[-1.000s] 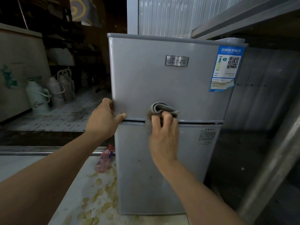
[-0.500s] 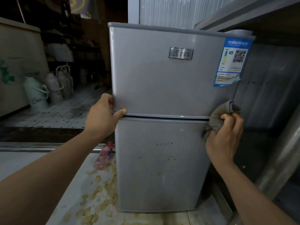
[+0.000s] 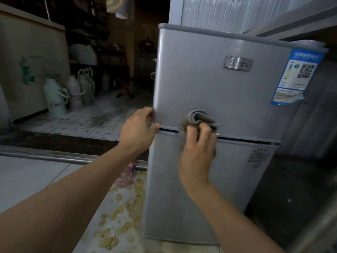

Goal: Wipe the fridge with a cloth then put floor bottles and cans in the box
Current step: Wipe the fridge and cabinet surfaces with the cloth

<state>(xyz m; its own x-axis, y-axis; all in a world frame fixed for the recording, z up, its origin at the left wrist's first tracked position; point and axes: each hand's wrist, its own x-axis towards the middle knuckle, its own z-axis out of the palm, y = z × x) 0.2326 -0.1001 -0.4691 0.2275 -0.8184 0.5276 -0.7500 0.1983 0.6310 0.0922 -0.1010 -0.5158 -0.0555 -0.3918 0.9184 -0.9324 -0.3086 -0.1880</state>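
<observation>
**Wiping along the door seam of the fridge**

The right hand has its fingers curled round a bunched grey cloth, pinching it against the front of the fridge right at the gap between the upper and lower doors. The left hand grips the left edge of the fridge at the same height, thumb on the front, fingers wrapped round the side (they are mostly hidden there). A pink-labelled bottle lies on the floor just beside the fridge's lower left corner, next to a patch of yellowish stains. No box and no cans can be seen.

What could go wrong: the fridge looks light, so a hard push with the cloth may rock or slide it if the left hand eases off. The cloth is wadded, so little of it meets the surface and the specks on the lower door may be missed. A foot could also roll on the bottle, which lies close to where the person stands.

Against half a second ago, the cloth hand has come back from the right edge of the fridge to the middle of the seam; the left hand has kept its hold.
</observation>
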